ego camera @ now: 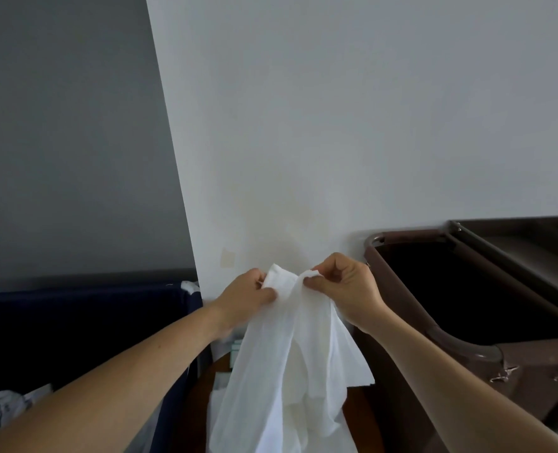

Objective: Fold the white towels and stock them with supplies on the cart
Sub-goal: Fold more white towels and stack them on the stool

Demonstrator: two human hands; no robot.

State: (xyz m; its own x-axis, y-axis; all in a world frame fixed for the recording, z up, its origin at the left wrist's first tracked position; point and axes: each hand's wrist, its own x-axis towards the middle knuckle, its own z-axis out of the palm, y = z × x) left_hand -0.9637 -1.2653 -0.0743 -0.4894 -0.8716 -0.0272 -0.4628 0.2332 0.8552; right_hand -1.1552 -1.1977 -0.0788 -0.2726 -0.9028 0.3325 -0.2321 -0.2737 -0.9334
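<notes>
Pale wall [336, 125] is backing the scene; left hand [244, 299] and right hand [343, 289] are each pinching the white towel [284, 371], hanging mid-air between them. Brown cart [434, 335] is standing just right. Risk: uneven corner grips are likely to skew the fold.

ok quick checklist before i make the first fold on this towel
1. Left hand pinches the towel at its top edge: ok.
2. Right hand pinches the same edge: ok.
3. Top edge spread straight between the hands: not ok; the hands are close together and the cloth is bunched.
4. Lower end hanging free: cannot tell; it runs out of frame.
5. Flat place to fold on: cannot tell; the towel hides what is below.
6. Brown cart bin on the right open: ok.
</notes>
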